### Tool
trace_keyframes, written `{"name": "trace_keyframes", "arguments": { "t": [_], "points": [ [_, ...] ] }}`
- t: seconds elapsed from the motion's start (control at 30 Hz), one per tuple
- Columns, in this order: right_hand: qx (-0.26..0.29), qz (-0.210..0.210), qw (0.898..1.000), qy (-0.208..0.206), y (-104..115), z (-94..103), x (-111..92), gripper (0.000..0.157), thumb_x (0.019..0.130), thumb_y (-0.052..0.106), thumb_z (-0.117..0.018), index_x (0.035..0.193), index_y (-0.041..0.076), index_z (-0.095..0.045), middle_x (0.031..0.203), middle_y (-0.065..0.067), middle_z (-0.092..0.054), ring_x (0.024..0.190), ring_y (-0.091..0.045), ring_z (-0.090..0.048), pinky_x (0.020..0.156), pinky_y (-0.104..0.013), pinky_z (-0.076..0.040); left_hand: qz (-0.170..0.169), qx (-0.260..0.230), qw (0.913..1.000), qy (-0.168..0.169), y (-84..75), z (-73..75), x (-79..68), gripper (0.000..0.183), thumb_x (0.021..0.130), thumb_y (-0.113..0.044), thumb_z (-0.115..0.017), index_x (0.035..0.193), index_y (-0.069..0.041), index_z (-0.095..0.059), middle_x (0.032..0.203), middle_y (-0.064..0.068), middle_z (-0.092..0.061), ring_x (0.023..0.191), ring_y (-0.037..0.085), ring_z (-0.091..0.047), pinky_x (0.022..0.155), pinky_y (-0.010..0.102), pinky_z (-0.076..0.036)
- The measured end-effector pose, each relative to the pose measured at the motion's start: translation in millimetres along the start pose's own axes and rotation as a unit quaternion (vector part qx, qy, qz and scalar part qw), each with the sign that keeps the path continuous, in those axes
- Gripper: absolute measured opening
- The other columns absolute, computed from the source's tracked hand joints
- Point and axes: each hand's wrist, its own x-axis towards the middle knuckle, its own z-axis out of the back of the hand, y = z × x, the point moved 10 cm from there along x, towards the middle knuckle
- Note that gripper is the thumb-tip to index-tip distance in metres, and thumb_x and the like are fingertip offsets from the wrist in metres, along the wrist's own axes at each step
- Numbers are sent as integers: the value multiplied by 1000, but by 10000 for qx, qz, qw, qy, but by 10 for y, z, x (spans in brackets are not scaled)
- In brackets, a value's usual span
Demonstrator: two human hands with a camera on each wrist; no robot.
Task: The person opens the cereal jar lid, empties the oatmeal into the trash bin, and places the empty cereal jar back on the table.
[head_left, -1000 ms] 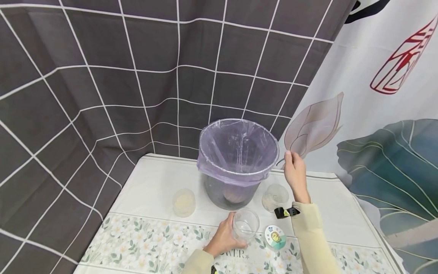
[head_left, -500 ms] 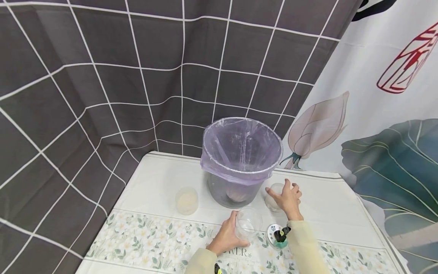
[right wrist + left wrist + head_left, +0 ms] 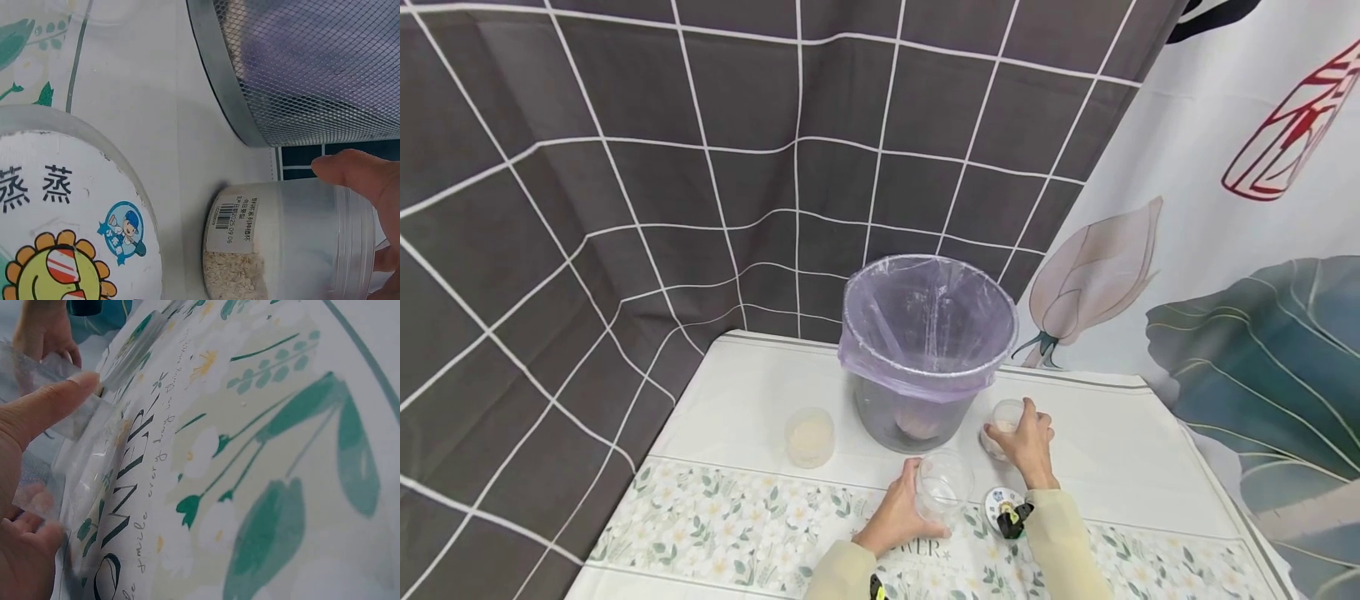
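Observation:
My left hand [image 3: 898,518] holds a clear plastic cup [image 3: 944,483] near the table's middle, thumb on one side and fingers on the other. No contents show in it. To the right, my right hand [image 3: 1032,443] grips a second clear plastic cup [image 3: 275,244] by its upper part, beside the bin. That cup stands on the table with pale flakes at its bottom and a barcode label on its side. A round lid [image 3: 75,219] with a sunflower cartoon lies in front of it, partly hidden by the right wrist strap in the head view.
A mesh bin [image 3: 898,417] lined with a purple bag [image 3: 917,385] stands at the back of the table. Left of it is a third plastic cup [image 3: 809,437] with pale contents. A dark checked curtain [image 3: 737,183] hangs behind the flower-patterned tablecloth [image 3: 715,533].
My right hand has come down from beside the bin's rim to the cup with flakes and taken hold of it. The left hand has kept its cup in nearly the same place.

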Motion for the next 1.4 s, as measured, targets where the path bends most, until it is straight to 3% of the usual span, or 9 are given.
{"name": "trace_keyframes", "arguments": {
  "t": [0.4,0.6,0.73,0.9,1.03,1.17,1.27,1.4],
  "points": [
    [287,-29,9995,124,217,159,-154,96,73,38,-73,142,-1,-20,131,-38,-26,117,-55,-29,93,-65,-33,94,-88,9999,-23,-71,103,-78,128,43,-57,-82,143,-13,-14,141,14,-32,129,31,-35,103,47,-34],
    [389,159,9988,265,408,294,-355,95,75,43,-70,143,1,-18,132,-36,-27,119,-51,-32,93,-63,-33,55,-125,9985,-533,-237,323,-188,124,44,-63,-79,141,-16,-17,137,12,-30,128,32,-34,102,48,-35],
    [603,298,9976,147,553,409,-505,96,74,45,-70,144,3,-19,130,-33,-31,117,-45,-36,93,-59,-35,-178,-54,9972,-726,-368,471,-217,119,48,-66,-76,141,-21,-16,137,9,-28,127,30,-32,101,48,-36],
    [899,487,9945,-204,749,568,-714,93,73,41,-73,142,4,-24,127,-30,-35,115,-41,-40,90,-56,-39,-669,387,9934,-843,-563,592,-228,113,54,-67,-72,142,-27,-15,137,4,-26,126,23,-29,100,47,-38],
    [1170,618,9903,-429,936,636,-896,89,71,37,-76,140,4,-30,125,-28,-38,112,-39,-43,88,-53,-42,-1065,888,9841,-1109,-737,702,-211,106,60,-62,-73,142,-21,-19,136,2,-32,124,20,-30,101,44,-37],
    [1486,692,9857,-384,1101,619,-1063,88,71,38,-76,140,5,-31,127,-25,-39,112,-37,-44,89,-51,-44,-1452,1276,9731,-1253,-919,744,-201,106,60,-56,-76,142,-17,-21,136,1,-34,124,20,-32,101,42,-37],
    [1717,692,9825,-221,1191,567,-1158,87,71,37,-76,139,7,-32,128,-23,-41,113,-36,-46,90,-50,-45,-1830,1534,9611,-1392,-1067,757,-213,109,57,-54,-79,142,-13,-23,136,2,-35,122,20,-34,101,39,-36],
    [1910,754,9787,46,1293,465,-1247,84,72,38,-75,138,8,-32,129,-22,-44,113,-37,-48,88,-50,-47,-2325,1896,9377,-1753,-1224,790,-252,114,52,-53,-81,140,-6,-27,135,5,-38,120,21,-38,101,37,-36]
  ]
}}
